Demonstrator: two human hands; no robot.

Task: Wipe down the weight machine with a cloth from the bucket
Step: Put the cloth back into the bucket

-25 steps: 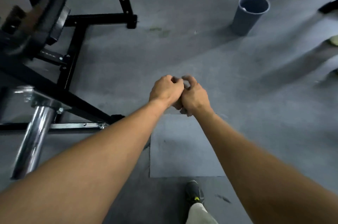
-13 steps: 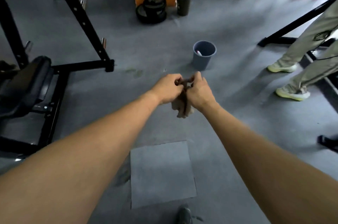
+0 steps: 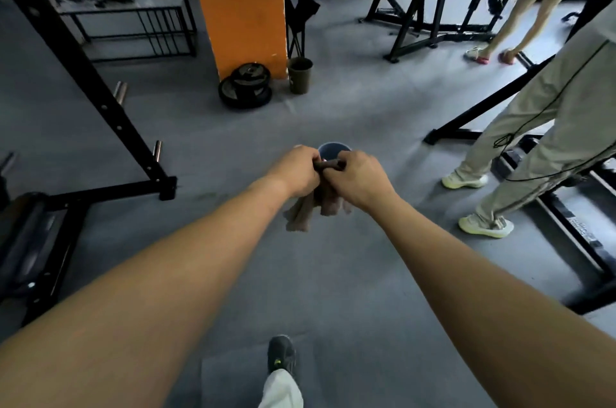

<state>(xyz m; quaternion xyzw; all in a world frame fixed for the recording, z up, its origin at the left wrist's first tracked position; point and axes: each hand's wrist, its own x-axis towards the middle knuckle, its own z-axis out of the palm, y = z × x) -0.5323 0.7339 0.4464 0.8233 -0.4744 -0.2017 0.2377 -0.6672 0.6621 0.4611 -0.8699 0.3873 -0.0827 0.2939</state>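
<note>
**Both hands grip one cloth**

Both arms reach forward. The left hand (image 3: pixel 295 170) and right hand (image 3: pixel 358 179) meet, each clenched on the crumpled brown fabric cloth (image 3: pixel 300 216). Its ends hang below, in front of the round grey plastic bucket (image 3: pixel 333 148).

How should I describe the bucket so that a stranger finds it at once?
Start at the orange pillar and come toward the camera. The bucket stands half hidden behind the left hand and right hand, which hold the cloth. Unlike the olive bin beside the pillar, it is blue-grey.
</note>
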